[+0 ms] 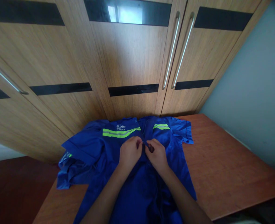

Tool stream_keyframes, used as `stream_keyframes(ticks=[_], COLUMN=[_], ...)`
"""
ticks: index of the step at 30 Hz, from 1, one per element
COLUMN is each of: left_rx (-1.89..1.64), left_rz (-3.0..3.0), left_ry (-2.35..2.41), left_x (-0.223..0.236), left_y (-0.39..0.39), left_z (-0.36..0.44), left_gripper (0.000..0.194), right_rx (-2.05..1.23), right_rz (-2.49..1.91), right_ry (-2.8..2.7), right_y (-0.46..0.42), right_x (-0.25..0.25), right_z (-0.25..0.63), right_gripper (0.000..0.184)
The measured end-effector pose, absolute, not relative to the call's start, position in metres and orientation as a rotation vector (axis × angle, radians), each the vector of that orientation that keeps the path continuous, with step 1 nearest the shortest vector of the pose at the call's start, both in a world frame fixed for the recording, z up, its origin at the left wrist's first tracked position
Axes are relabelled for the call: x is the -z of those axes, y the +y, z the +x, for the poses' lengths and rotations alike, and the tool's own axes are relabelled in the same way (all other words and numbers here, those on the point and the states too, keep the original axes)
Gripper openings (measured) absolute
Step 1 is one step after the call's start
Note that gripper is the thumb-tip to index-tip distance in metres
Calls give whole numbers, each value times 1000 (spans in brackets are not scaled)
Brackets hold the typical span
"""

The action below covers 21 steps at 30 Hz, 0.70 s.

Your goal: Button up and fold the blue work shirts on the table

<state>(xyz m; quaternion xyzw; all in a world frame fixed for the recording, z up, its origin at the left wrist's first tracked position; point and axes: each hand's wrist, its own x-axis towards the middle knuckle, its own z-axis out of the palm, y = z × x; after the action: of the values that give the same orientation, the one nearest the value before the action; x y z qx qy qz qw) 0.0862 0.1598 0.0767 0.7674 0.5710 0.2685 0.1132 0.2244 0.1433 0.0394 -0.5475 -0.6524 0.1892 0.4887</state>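
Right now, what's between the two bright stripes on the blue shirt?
In the head view, the front opening of the blue shirt lies between the longer-looking stripe and the shorter-looking stripe.

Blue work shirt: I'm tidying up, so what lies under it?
Beneath the blue work shirt, crumpled blue cloth and the reddish-brown tabletop show at its edges; the rest is covered.

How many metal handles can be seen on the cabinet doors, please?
3: a far-left handle, then a middle handle and a right handle side by side, right of centre. More may be outside the picture.
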Motion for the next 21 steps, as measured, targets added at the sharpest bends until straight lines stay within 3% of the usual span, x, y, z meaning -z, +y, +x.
stream_keyframes(ticks=[5, 10, 17, 21], left_rx=[-990, -953, -861, -891], left_rz=[1903, 2053, 2207, 2075], left_ry=[1440, 1488, 1535, 1487], left_x=[-66, -65, -71, -66], left_y=[163, 160, 160, 164], left_z=[74, 74, 79, 78], left_gripper=[11, 11, 14, 14], right_rx=[-591, -692, -1020, -1258], right_rz=[-1297, -1244, -1126, -973], right_ry=[-1514, -1468, -1403, -1376], right_y=[143, 142, 140, 143], right_x=[-40, -38, -34, -34], right_z=[224, 224, 226, 232], right_gripper=[12, 10, 31, 28])
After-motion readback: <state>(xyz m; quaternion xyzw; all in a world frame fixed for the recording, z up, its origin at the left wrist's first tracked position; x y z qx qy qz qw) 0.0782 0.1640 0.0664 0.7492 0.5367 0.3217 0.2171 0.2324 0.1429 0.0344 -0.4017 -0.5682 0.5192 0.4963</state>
